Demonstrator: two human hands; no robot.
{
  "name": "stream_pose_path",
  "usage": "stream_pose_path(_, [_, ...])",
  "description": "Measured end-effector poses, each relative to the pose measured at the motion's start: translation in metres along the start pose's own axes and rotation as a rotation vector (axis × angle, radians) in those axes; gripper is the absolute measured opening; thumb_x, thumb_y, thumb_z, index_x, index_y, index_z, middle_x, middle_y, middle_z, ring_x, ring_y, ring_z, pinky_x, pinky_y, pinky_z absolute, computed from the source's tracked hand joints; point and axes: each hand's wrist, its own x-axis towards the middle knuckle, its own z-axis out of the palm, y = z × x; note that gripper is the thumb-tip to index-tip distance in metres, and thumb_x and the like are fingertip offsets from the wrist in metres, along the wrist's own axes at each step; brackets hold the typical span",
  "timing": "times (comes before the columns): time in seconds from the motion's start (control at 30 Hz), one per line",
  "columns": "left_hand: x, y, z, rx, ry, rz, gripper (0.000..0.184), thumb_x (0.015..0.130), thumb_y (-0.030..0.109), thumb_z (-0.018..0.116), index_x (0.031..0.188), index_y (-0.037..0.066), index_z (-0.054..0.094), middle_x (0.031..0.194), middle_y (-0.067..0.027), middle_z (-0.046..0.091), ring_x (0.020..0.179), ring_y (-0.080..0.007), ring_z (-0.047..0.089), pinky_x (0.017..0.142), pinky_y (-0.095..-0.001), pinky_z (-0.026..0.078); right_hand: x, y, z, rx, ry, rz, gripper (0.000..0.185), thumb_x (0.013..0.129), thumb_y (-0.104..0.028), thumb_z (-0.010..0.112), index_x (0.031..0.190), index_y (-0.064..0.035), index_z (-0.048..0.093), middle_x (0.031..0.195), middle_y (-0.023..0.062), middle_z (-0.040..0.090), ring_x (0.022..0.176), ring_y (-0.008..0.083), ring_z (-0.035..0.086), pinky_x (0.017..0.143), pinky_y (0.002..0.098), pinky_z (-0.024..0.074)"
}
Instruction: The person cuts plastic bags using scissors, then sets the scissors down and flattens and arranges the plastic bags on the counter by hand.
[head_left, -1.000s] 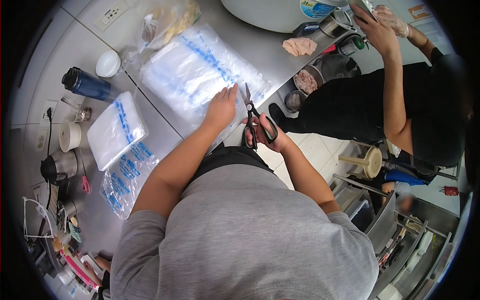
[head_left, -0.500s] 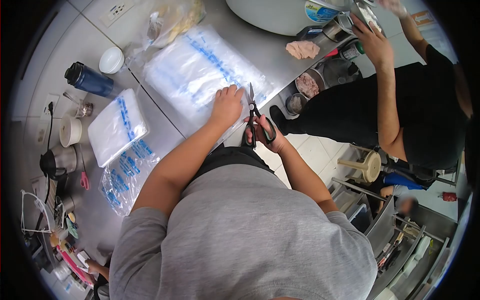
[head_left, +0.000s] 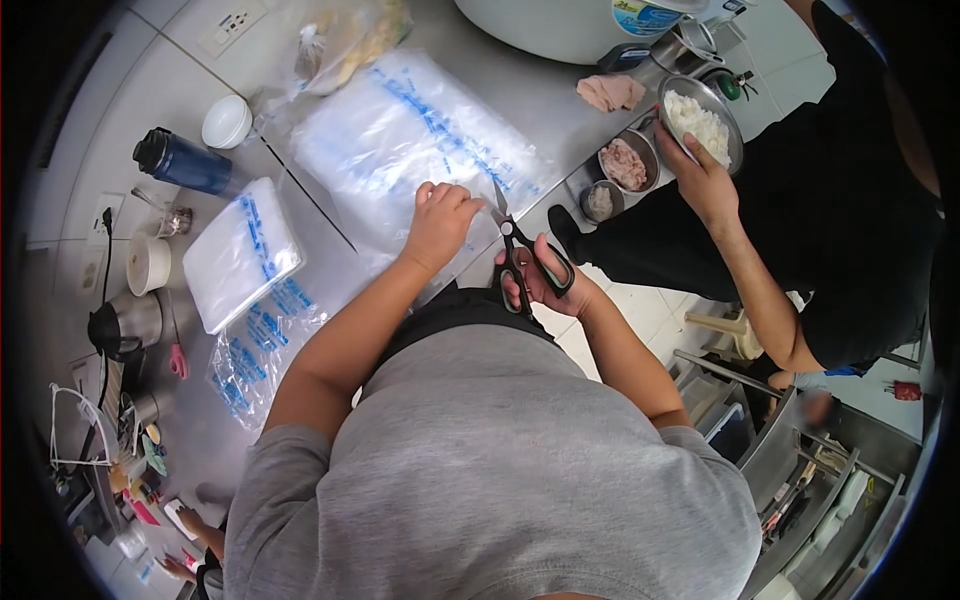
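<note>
Black-handled kitchen scissors (head_left: 512,232) are in my right hand (head_left: 548,280), fingers and thumb through the spread handles. The blades point away from me and stand slightly apart. Just left of the blades, my left hand (head_left: 440,225) is closed in a pinch at the near edge of a stack of clear plastic bags (head_left: 400,140) with blue print. A thin bit of plastic seems to show at its fingertips. The stack lies flat on the steel table (head_left: 335,270), reaching its front edge.
Left on the table are another bag stack (head_left: 242,255), crumpled printed plastic (head_left: 255,350), a blue bottle (head_left: 190,162) and pink-handled scissors (head_left: 177,358). At right, a person in black (head_left: 790,220) holds a bowl of white food (head_left: 697,130), near a bowl of pinkish meat (head_left: 625,163).
My left hand has drawn back slightly and its fingers have curled in. The scissors have tilted and their handles spread wider. The person at right has brought a bowl of white food into view.
</note>
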Motion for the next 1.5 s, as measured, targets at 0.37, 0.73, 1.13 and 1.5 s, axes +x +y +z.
stream_pose_path(0.37, [-0.010,0.009,0.005,-0.116,0.018,0.050,0.019,0.077,0.011,0.062,0.092,0.016,0.071,0.084,0.0012,0.056,0.087,-0.0178,0.055,0.088,-0.0395,0.035,0.021,0.019,-0.002,0.058,0.077,-0.204,0.079,0.085,-0.078,0.038,0.123,-0.0090,0.047,0.081,0.0050,0.057,0.075,0.0179,0.059,0.074,0.0290,0.0458])
stream_pose_path(0.73, [-0.007,0.023,-0.007,-0.185,0.049,0.037,0.013,0.077,0.010,0.068,0.090,0.013,0.071,0.085,-0.0015,0.058,0.086,-0.0202,0.055,0.086,-0.0378,0.036,0.016,0.023,0.006,-0.082,0.231,-0.230,0.077,0.086,-0.076,0.038,0.122,-0.0079,0.048,0.076,0.0030,0.051,0.070,0.0154,0.051,0.067,0.0273,0.0398])
stream_pose_path(1.13, [-0.014,0.035,-0.026,-0.355,0.011,0.132,0.012,0.076,0.010,0.066,0.088,0.013,0.069,0.085,0.0000,0.057,0.086,-0.0195,0.055,0.085,-0.0373,0.038,0.022,0.016,0.000,-0.019,0.149,-0.260,0.085,0.080,-0.082,0.040,0.116,-0.0057,0.051,0.087,0.0051,0.058,0.082,0.0189,0.058,0.079,0.0329,0.0461])
stream_pose_path(1.5, [-0.015,0.051,-0.040,-0.489,-0.090,0.346,0.020,0.072,0.005,0.070,0.091,0.008,0.069,0.088,-0.0032,0.059,0.084,-0.0230,0.056,0.080,-0.0368,0.044,0.040,-0.009,-0.010,0.114,0.503,-0.379,0.088,0.079,-0.080,0.047,0.126,-0.0050,0.053,0.106,0.0072,0.061,0.098,0.0207,0.059,0.086,0.0370,0.0485])
